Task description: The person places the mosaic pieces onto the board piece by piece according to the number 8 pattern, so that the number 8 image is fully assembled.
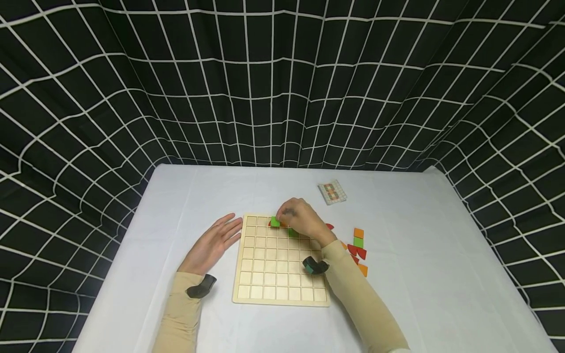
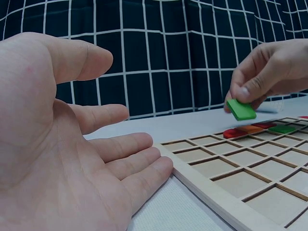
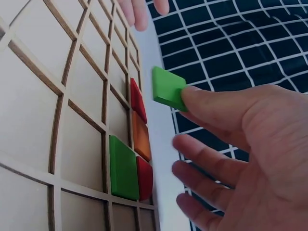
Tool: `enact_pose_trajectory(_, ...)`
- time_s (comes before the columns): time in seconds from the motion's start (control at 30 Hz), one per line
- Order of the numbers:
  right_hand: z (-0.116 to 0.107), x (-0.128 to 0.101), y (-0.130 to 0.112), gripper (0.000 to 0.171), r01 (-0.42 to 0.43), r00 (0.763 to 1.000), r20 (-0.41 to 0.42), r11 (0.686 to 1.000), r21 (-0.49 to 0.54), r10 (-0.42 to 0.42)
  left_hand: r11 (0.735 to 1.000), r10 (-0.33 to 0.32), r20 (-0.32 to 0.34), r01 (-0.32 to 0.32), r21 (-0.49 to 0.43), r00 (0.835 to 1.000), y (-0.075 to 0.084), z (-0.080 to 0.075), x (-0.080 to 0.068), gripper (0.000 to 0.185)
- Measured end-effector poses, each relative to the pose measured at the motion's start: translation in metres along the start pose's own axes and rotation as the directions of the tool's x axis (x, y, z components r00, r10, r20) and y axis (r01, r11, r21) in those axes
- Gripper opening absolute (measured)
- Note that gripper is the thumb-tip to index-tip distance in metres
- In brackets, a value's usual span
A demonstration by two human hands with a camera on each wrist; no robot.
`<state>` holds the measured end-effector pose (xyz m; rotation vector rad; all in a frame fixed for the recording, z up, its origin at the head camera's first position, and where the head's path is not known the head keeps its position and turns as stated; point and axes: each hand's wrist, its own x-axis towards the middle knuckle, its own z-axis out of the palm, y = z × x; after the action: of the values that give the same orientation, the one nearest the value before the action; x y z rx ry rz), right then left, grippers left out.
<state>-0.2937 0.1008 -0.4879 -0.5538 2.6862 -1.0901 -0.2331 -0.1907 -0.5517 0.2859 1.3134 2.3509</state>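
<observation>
A green square tile [image 3: 167,86] is pinched between the thumb and a finger of my right hand [image 1: 301,215], held above the far side of the wooden grid board [image 1: 258,267]. Set in the board near that edge are a red piece [image 3: 137,101], an orange tile [image 3: 141,136], a second red piece [image 3: 145,177] and another green tile [image 3: 122,167]. My left hand [image 1: 213,245] rests beside the board's left edge with its fingers extended, and it holds nothing. In the left wrist view its fingertips [image 2: 159,166] lie by the wooden rim.
Right of the board lie several loose red, orange and green pieces [image 1: 358,242], partly hidden by my right forearm. Farther back on the white table [image 1: 410,235] is a small stack of pattern cards [image 1: 332,191]. A black curtain with white grid lines [image 1: 282,88] stands behind.
</observation>
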Motion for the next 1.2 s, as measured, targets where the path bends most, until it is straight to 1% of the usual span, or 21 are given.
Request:
enact_pose_trajectory(0.2,0.001,0.000,0.002,0.010,0.012,0.999,0.048,0.998,-0.068,-0.009,1.000,-0.002,-0.003,0.002,-0.004,1.000,0.000,-0.001,0.000,0.056)
enact_pose_trajectory(0.37,0.003,0.000,0.004,0.009,0.016,0.998,0.062,0.998,-0.063,-0.012,1.000,-0.004,0.003,0.004,-0.006,1.000,0.001,0.000,0.001,0.057)
enact_pose_trajectory(0.5,0.005,0.000,0.006,0.008,0.027,0.998,0.063,0.997,-0.071,-0.023,1.000,0.000,0.013,0.000,0.001,1.000,0.001,0.000,0.000,0.057)
enact_pose_trajectory(0.73,0.010,0.001,0.006,0.006,0.077,0.996,0.047,0.991,-0.112,-0.072,1.000,0.001,0.020,-0.001,-0.002,1.000,0.002,0.000,-0.001,0.057)
enact_pose_trajectory(1.0,0.014,-0.001,0.007,0.014,0.083,0.996,0.053,0.987,-0.135,-0.077,1.000,0.012,0.026,-0.013,0.014,1.000,0.001,0.000,0.000,0.056)
enact_pose_trajectory(1.2,0.015,-0.002,0.009,0.013,0.103,0.994,0.053,0.979,-0.178,-0.095,1.000,0.008,0.015,-0.008,0.007,1.000,0.002,0.000,0.000,0.056)
